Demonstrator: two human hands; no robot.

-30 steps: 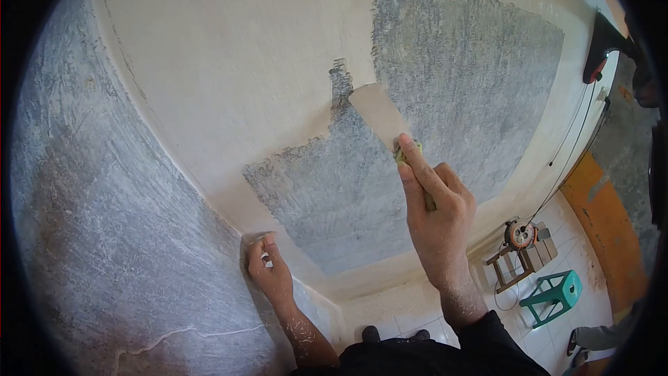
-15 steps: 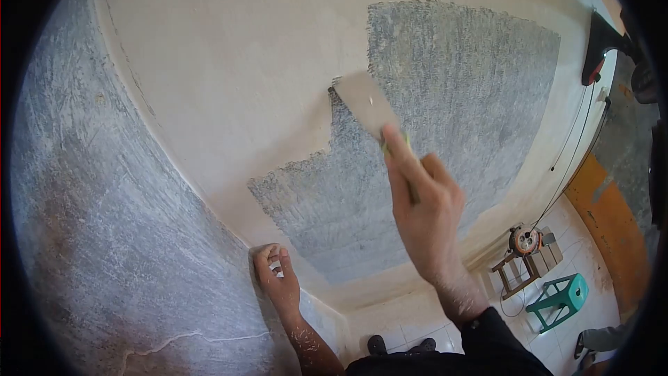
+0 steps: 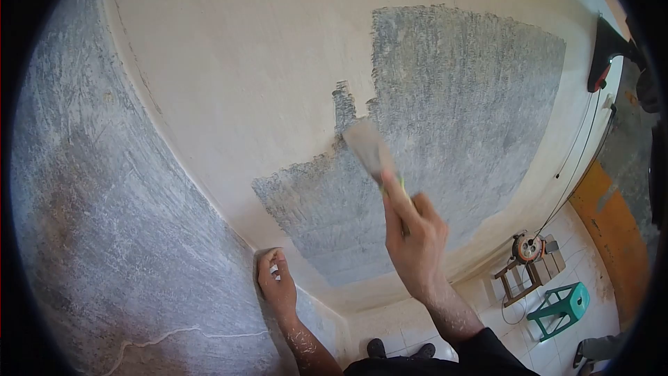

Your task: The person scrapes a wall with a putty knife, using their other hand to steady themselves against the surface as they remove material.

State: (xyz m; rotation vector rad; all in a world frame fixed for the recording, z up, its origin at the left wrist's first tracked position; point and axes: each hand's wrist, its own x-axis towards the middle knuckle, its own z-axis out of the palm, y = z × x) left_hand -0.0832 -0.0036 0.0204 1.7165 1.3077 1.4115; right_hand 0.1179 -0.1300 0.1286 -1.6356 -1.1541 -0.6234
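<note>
Down the cream plastered wall [image 3: 229, 63] the broad flat-bladed putty knife [image 3: 367, 147] has slid since half a second ago. Its blade now lies at the left edge of the rough grey unplastered patch [image 3: 459, 97]. With the arm raised, the right hand [image 3: 416, 237] is clamped round the handle, forefinger stretched along it. Lower, the left hand [image 3: 277, 285] presses the wall corner, fingers curled; whether they grip anything cannot be told.
</note>
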